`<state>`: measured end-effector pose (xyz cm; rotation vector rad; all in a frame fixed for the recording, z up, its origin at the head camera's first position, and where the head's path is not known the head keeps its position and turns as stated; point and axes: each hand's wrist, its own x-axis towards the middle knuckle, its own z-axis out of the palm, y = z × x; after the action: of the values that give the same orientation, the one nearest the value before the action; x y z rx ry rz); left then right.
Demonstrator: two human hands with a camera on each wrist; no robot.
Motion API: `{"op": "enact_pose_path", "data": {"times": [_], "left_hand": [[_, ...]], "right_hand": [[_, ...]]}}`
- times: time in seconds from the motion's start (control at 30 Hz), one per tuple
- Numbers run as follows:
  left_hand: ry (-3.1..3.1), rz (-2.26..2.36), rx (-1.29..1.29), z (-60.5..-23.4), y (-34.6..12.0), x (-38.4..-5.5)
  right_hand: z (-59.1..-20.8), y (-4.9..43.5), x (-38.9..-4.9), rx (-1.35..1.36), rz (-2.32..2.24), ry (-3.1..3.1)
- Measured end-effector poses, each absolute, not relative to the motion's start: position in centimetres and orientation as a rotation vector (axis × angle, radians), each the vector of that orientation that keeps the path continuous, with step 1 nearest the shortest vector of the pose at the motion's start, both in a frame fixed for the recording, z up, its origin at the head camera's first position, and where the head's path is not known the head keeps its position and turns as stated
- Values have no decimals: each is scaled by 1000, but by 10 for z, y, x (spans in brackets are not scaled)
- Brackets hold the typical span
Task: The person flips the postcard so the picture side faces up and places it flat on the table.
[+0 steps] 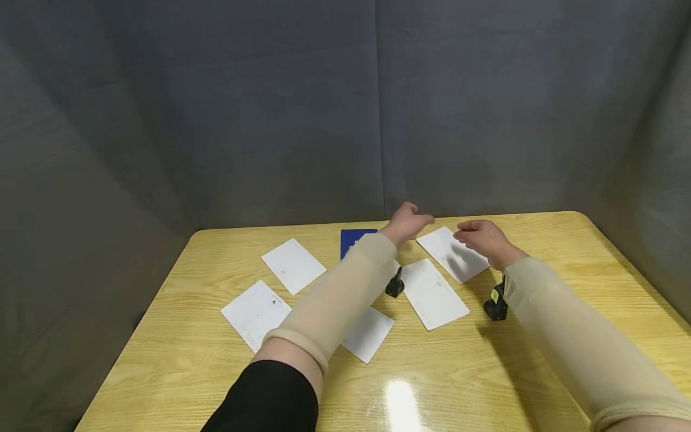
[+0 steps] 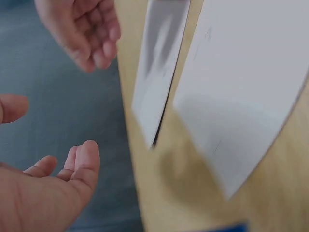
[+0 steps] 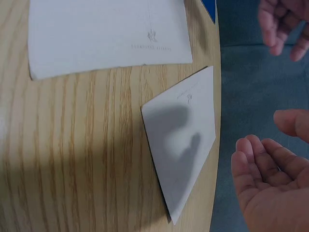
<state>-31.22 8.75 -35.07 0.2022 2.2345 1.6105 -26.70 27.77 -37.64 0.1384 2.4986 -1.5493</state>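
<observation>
My left hand (image 1: pixel 407 223) hovers near the table's back edge, above the blue card (image 1: pixel 357 239) and the white cards. Its fingers are apart and hold nothing. To its right, my right hand (image 1: pixel 483 241) hangs over the back-right white card (image 1: pixel 452 253), fingers loosely bent, grasping nothing. A shadow of the hand falls on that card (image 3: pixel 178 145) in the right wrist view. Between and below the hands lies another white card (image 1: pixel 434 294) with faint print. The left wrist view shows both hands, left (image 2: pixel 48 193) and right (image 2: pixel 87 34), apart from the cards.
More white cards lie left: one at the back (image 1: pixel 294 266), one with small print (image 1: pixel 256 315), and one (image 1: pixel 369 334) partly hidden by the left forearm. Small black devices (image 1: pixel 396 284) sit under the wrists. A grey curtain (image 1: pixel 281 120) stands behind the wooden table (image 1: pixel 459 372).
</observation>
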Motion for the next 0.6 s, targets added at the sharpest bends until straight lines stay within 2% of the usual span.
{"op": "enact_pose_path", "data": {"times": [0.2, 0.6], "left_hand": [[2096, 1747, 97, -367, 103, -299], [2037, 1740, -24, -385, 119, -285]], "right_hand": [[-382, 282, -268, 200, -1380, 2604], [-393, 294, -264, 209, -1105, 2810]]}}
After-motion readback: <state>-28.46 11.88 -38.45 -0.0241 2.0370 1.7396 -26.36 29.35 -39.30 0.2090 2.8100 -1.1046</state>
